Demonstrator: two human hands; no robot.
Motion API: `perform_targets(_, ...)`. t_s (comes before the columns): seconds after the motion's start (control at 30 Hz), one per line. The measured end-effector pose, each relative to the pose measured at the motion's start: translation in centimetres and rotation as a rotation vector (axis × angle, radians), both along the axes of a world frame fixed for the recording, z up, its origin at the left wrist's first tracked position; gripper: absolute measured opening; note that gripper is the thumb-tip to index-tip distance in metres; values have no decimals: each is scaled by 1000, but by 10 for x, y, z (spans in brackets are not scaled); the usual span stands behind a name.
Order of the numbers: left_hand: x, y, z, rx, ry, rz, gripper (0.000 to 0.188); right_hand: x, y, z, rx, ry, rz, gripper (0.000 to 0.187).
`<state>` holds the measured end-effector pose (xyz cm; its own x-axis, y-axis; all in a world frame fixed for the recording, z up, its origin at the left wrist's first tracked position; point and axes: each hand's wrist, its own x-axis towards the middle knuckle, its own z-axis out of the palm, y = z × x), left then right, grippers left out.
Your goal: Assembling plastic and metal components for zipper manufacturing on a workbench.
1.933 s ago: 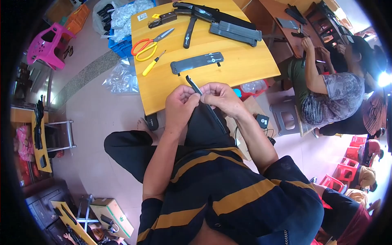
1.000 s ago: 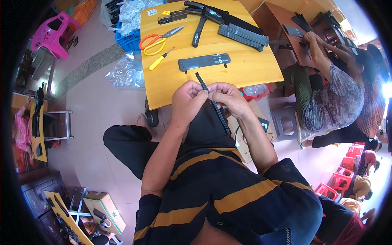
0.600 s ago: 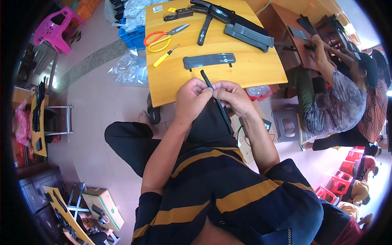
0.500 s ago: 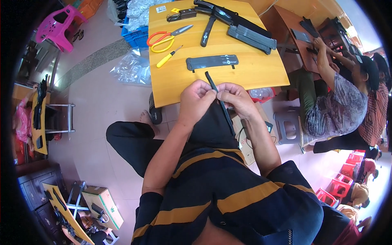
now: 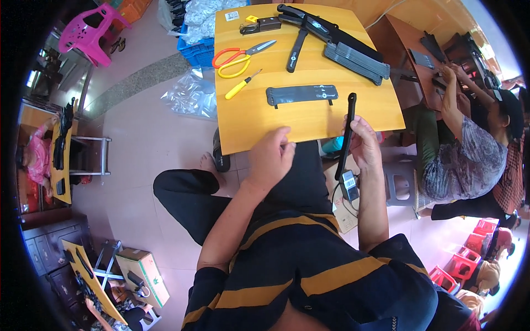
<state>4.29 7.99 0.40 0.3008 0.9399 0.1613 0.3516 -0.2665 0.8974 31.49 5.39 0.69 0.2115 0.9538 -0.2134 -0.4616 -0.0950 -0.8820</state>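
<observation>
Between its thumb and fingers my right hand (image 5: pixel 364 140) grips a long, thin black strip (image 5: pixel 346 138) with a rounded end, held upright beyond the table's near edge. My left hand (image 5: pixel 269 159) is apart from it, near that same edge; its fingers are half curled, thumb and forefinger separated, with nothing visible in them. In front of both hands a flat dark sleeve (image 5: pixel 301 95) with pale print lies on the yellow table (image 5: pixel 309 124), two small black tabs sticking out below it. A stack of similar dark sleeves (image 5: pixel 356 63) and more black strips (image 5: pixel 297 51) lie further back.
Scissors (image 5: pixel 243 54) with red and yellow handles, a yellow-handled pointed tool (image 5: pixel 243 84) and a dark brown block-shaped thing (image 5: pixel 264 25) lie at the table's left. Beside it are a blue crate (image 5: pixel 194 52) and clear plastic bags (image 5: pixel 190 94). A co-worker (image 5: pixel 469 138) sits at right.
My hands were together pinching the black strip; now the left has let go and drawn back. The right hand has carried the strip to the right and turned it more upright. The view has shifted slightly.
</observation>
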Motion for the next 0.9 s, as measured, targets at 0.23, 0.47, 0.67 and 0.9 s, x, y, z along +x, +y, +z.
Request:
perform_targets(0.23, -7, 43, -4, 283, 443, 90, 40, 19, 12, -2, -30, 4, -97, 24)
perform_targets(0.47, -4, 72, -9, 300, 522, 68, 42, 44, 31, -7, -112, -233, -186, 25)
perform_targets(0.67, 7, 86, -4, 223, 583, -9, 45, 71, 52, -18, -110, -742, -235, 28)
perform_targets(0.9, 8, 101, -16, 219, 611, -19, 37, 62, 88, 2, -229, -1565, -231, 31)
